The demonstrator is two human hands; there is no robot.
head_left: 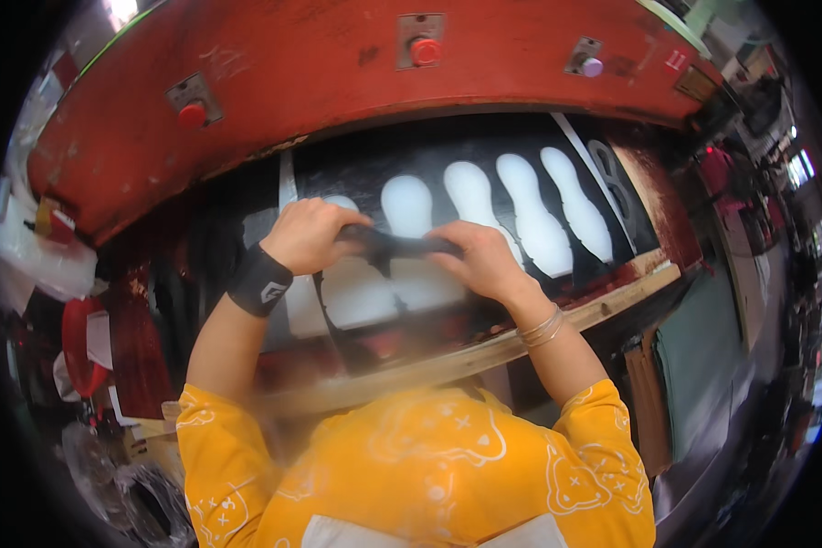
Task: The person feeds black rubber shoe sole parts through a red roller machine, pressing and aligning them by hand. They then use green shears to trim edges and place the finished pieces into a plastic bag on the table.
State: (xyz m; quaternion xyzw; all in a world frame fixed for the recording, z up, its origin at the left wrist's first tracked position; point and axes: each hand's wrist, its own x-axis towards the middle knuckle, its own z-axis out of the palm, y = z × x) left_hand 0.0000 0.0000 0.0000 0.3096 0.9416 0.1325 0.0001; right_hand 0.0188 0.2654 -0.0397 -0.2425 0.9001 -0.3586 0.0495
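Note:
My left hand (309,236), with a black wristband below it, and my right hand (480,260), with thin bangles at the wrist, both grip a black strip of sheet material (400,245). The strip stretches between them above the press bed. Under it lies a black sheet (447,151) with several sole-shaped cutouts showing white (532,219). A white board (365,292) shows directly beneath my hands.
A big red press head (338,82) overhangs the bed, carrying red push buttons (425,50) and a pale one (592,66). A wooden rail (484,352) edges the bed's front. White bags and a red bin (78,342) stand at left; a cluttered workshop aisle runs at right.

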